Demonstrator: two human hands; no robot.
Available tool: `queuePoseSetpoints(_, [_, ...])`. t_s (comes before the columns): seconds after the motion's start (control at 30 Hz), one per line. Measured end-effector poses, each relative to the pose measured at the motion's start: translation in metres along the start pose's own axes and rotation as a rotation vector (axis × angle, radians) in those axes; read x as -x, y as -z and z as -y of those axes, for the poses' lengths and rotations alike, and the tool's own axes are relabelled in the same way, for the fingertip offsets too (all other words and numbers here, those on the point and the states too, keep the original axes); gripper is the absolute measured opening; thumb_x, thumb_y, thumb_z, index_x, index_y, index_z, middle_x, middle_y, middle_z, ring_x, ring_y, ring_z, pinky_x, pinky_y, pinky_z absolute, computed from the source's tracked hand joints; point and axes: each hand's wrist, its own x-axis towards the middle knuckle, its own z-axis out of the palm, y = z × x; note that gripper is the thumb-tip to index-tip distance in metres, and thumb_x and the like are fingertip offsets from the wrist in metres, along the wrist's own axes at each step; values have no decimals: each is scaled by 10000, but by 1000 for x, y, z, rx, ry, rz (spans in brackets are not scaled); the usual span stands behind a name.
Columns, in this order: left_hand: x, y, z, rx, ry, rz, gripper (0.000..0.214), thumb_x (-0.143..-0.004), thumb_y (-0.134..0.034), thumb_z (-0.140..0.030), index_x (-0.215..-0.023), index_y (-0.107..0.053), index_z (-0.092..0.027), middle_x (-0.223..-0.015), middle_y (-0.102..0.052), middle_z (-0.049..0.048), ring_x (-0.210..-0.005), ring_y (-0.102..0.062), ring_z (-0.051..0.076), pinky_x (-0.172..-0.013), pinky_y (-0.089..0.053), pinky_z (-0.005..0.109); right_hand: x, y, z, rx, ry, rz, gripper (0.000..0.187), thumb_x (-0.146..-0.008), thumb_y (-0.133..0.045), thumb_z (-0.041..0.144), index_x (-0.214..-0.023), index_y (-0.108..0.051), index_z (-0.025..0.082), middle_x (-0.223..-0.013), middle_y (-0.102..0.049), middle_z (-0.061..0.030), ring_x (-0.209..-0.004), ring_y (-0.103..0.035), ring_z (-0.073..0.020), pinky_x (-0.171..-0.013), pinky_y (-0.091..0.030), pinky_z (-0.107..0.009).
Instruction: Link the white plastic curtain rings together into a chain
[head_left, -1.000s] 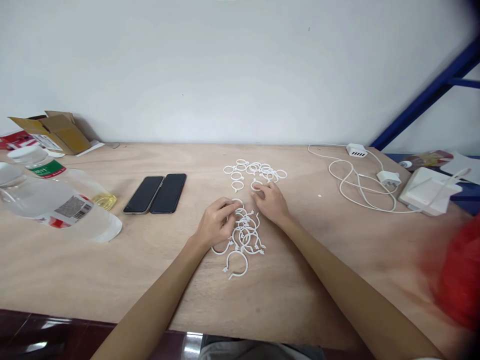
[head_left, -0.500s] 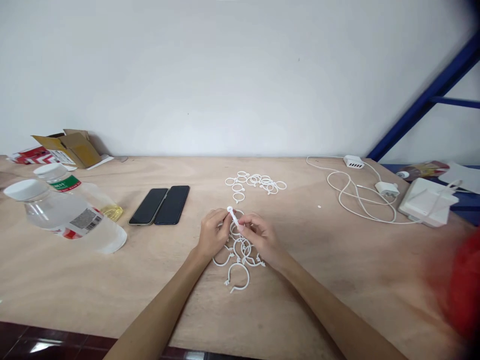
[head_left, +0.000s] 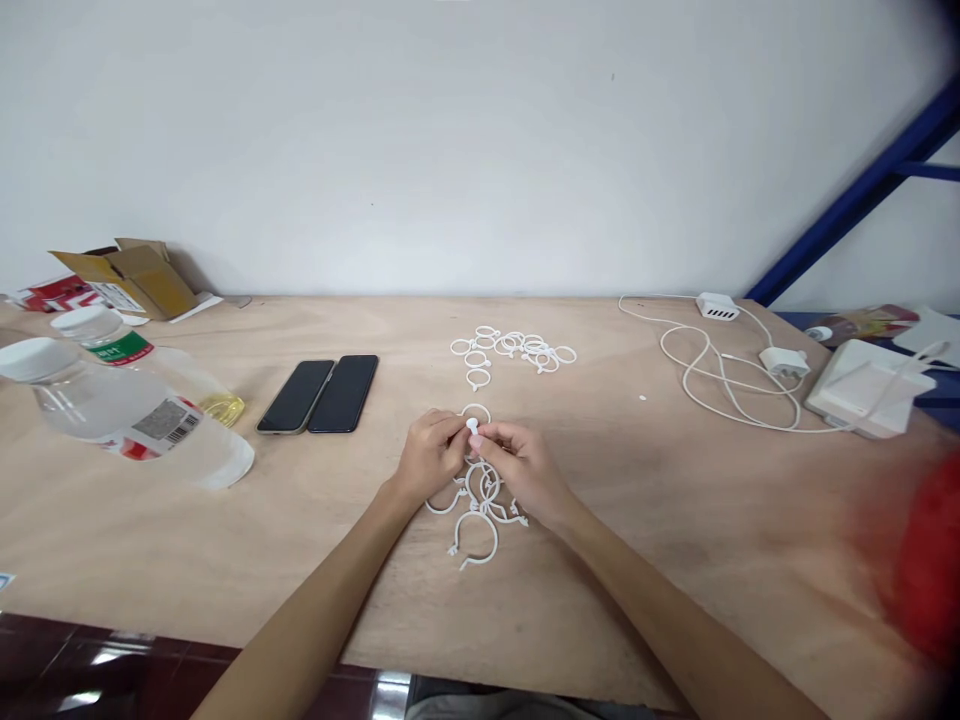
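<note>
My left hand [head_left: 431, 455] and my right hand [head_left: 517, 463] meet at the middle of the wooden table [head_left: 645, 520]. Together they pinch one white plastic ring [head_left: 472, 428] between their fingertips. Just below the hands lies a pile of open white rings [head_left: 478, 505], partly hidden by my fingers. Farther back lies a second group of closed white rings [head_left: 514, 350], flat on the wood and apart from both hands.
Two dark phones [head_left: 319, 394] lie side by side to the left. Two plastic bottles [head_left: 120, 400] lie at the far left, with a cardboard box [head_left: 127, 275] behind them. White chargers and cables [head_left: 742, 370] and a white box [head_left: 862, 385] sit at the right. A blurred red shape [head_left: 922, 560] fills the right edge.
My right hand drew back from the far group of rings and came toward the left hand. Both hands now pinch one ring over the near pile.
</note>
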Motion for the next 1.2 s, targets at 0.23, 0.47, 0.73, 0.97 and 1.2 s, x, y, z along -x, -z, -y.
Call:
queuePoseSetpoints(0.23, [-2, 2, 0, 173, 260, -28, 400, -859, -509, -284, -484, -499, -146, -471, -436, -31, -468, -387, 77, -492, -299, 222, 13, -1, 2, 178, 196, 32, 218, -824, -573, 344, -720, -665, 175, -627, -539, 14, -575, -455, -111, -549, -350, -248])
queuePoseSetpoints(0.47, [-1, -3, 9, 334, 346, 2, 143, -776, -589, -183, -813, -724, -154, -772, -681, 42, -675, -575, 126, -601, -428, 223, -30, 23, -10, 393, 357, -174, 242, -857, -538, 336, -772, -716, 196, -804, -668, -50, -775, -578, -174, -724, -448, -300])
queuePoseSetpoints(0.73, [-2, -3, 11, 422, 274, -4, 397, -682, -474, 11, -882, -750, -192, -976, -694, 59, -861, -629, 153, -683, -481, 238, -93, 41, -47, 922, 292, -133, 305, -851, -504, 236, -1085, -697, 207, -1009, -583, -111, -1008, -525, -246, -895, -432, -386])
queuePoseSetpoints(0.97, [-6, -4, 13, 302, 404, -238, 233, -761, -580, -117, -939, -724, -163, -876, -708, 52, -694, -563, 119, -646, -456, 245, -78, 37, -36, 593, 317, -301, 197, -809, -552, 292, -839, -713, 183, -888, -607, -81, -881, -548, -222, -854, -438, -392])
queuePoseSetpoints(1.2, [-4, -5, 8, 256, 345, -205, 254, -813, -628, -300, -1019, -706, -174, -922, -721, 60, -726, -598, 132, -694, -476, 258, -27, 9, 1, -147, -83, -118, 324, -708, -663, 487, -785, -687, 174, -717, -649, -21, -652, -558, -156, -613, -429, -284])
